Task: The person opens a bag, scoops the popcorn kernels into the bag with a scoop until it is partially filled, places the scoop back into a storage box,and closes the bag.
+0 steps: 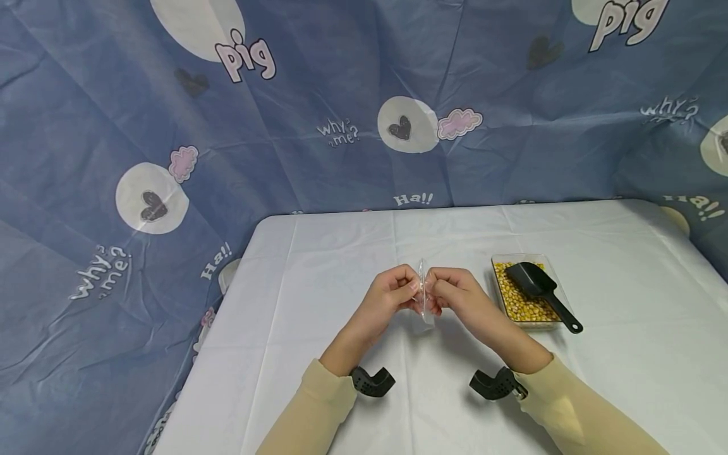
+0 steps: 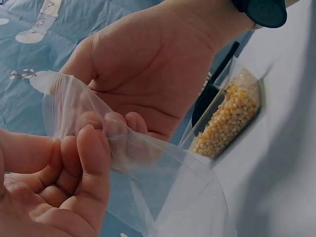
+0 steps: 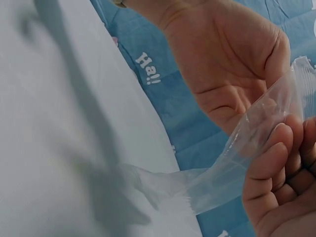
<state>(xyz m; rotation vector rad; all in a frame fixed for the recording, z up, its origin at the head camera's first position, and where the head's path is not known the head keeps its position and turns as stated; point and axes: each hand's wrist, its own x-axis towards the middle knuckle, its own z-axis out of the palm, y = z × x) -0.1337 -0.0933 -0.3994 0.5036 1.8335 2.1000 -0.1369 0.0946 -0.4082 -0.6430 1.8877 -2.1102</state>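
Note:
A clear zip-lock bag (image 1: 423,292) is held upright above the white table, its ridged top edge showing in both wrist views. My left hand (image 1: 394,289) pinches one side of the bag between thumb and curled fingers. From the other side, my right hand (image 1: 457,292) pinches it close to the top, knuckles near the left hand's. In the left wrist view the transparent bag (image 2: 182,197) hangs down from the fingers, with no contents visible. Part of the right hand (image 2: 148,69) shows through the film there.
Right of the hands stands a clear plastic box (image 1: 531,325) of yellow corn kernels (image 1: 514,303). A black scoop (image 1: 534,281) lies on the corn, its handle sticking out over the box's rim. The white-covered table (image 1: 318,265) meets a blue printed cloth (image 1: 318,170) behind.

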